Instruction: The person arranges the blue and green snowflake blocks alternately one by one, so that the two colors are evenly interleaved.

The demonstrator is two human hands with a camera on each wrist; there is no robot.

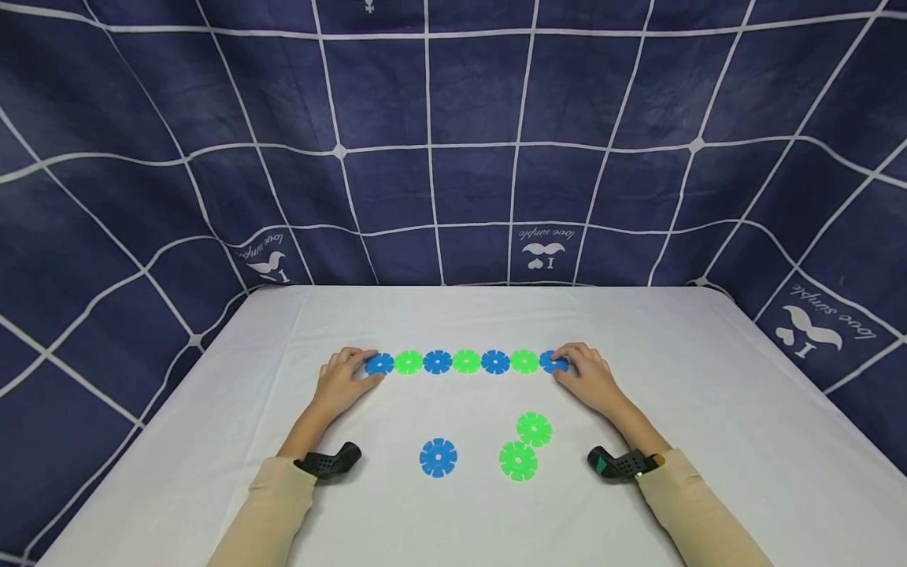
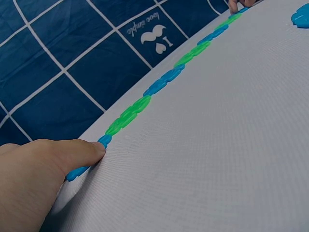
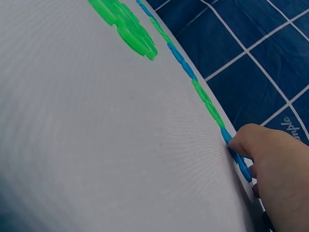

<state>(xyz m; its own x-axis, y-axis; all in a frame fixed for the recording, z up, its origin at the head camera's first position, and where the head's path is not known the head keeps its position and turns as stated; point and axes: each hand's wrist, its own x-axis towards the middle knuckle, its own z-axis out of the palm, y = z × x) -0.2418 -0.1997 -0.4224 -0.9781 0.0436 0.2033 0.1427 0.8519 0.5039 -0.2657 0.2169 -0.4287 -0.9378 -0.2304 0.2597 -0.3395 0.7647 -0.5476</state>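
Nearest, two beige sleeves with black wrist mounts, forearms laid on the white table [image 1: 708,378]

Just beyond, three loose toothed plastic discs: a blue disc [image 1: 438,457] alone, and a pair of green discs [image 1: 525,446] touching at their edges, all lying flat between the two arms

Farther out, a straight row of seven discs [image 1: 466,361], blue and green by turns, edge to edge across the table

Left hand [image 1: 343,381] at the row's left end, fingertips resting on the end blue disc [image 1: 379,363]; from the left wrist view, a thumb pressed against that disc's edge, fingers gently curved, nothing lifted or enclosed

Right hand [image 1: 590,379] at the right end, fingertips likewise on the last blue disc [image 1: 553,361]; from the right wrist view, a fingertip pressing down at its rim, again a light touch and no closed grip

Best handled, by the look of it, with equal, gentle inward pressure from both ends, discs kept flat against the cloth so that none rides up over its neighbour, line kept straight

Behind, a navy backdrop [image 1: 453,118] with a white grid and small bird prints
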